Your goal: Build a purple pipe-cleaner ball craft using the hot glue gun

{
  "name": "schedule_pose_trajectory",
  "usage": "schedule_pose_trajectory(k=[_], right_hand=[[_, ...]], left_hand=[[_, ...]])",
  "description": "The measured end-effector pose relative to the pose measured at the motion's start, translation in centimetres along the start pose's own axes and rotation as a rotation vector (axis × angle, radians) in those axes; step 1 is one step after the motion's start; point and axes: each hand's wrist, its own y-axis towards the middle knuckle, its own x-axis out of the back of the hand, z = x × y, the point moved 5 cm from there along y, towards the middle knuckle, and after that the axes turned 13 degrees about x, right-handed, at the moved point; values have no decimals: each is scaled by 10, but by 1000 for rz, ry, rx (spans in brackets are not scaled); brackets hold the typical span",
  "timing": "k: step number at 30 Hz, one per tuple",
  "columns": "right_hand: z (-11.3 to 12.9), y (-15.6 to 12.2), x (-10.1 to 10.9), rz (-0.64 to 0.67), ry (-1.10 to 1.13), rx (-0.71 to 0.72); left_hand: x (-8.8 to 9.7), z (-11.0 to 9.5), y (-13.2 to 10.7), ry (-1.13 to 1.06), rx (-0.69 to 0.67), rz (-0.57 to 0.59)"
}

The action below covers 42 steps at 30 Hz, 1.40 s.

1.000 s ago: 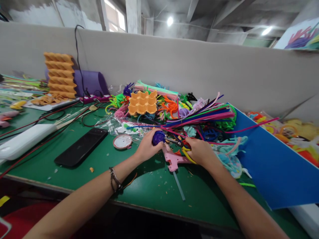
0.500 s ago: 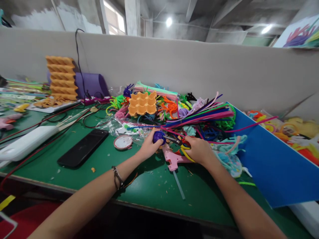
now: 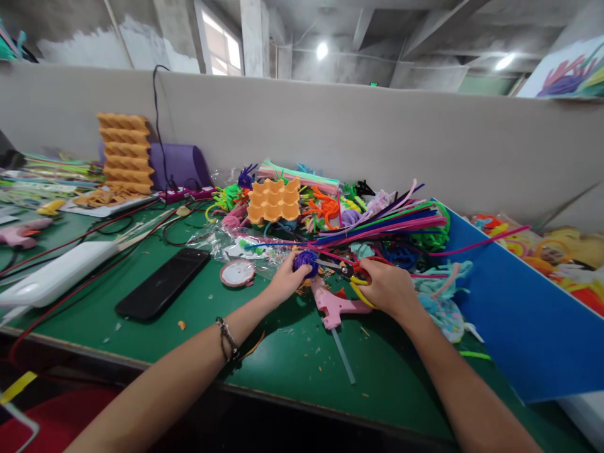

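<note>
Between the fingers of my left hand [image 3: 285, 278] is a small round purple bundle [image 3: 306, 263], which looks like coiled pipe cleaner. My right hand [image 3: 387, 284] is closed round the handles of scissors [image 3: 361, 280], one red and one yellow. Their blades point left and reach the bundle's right side; whether they grip a strand is too small to tell. Just below lies a pink glue gun [image 3: 333, 305] with a clear glue stick [image 3: 343, 355] poking out toward the table's front edge.
Behind my hands is a heap of pipe cleaners [image 3: 387, 223] with an orange egg-crate piece [image 3: 274, 201] on it. A black phone [image 3: 163, 283] and a round white-topped dish [image 3: 236, 273] lie left. A blue board [image 3: 523, 314] leans at the right; cords cross the left side.
The whole view has shifted slightly right and down. The scissor blades look a little more spread against the purple bundle. Both hands keep their hold.
</note>
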Motion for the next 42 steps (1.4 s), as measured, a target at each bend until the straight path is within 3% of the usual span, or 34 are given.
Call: schedule_pose_trajectory(k=[4,11,23,30,38,42], right_hand=[[-4,0,-3,15,38,14],[-7,-1,-5,49,165,58],[7,-1,-5,-142,172,144],[4,-1,-5,-138,159,37],[0,-3,-4,-183,41,99],[2,-3,-2,-179,0,139]], left_hand=[[2,0,0,-5,18,-27],[0,4,1,-54,66,29],[0,-1,-4,-34,3,30],[-2,-3,-6,-1,-75,84],[2,-5,-10,-67,-6,-7],[3,-6,-10,-36,-33,-14]])
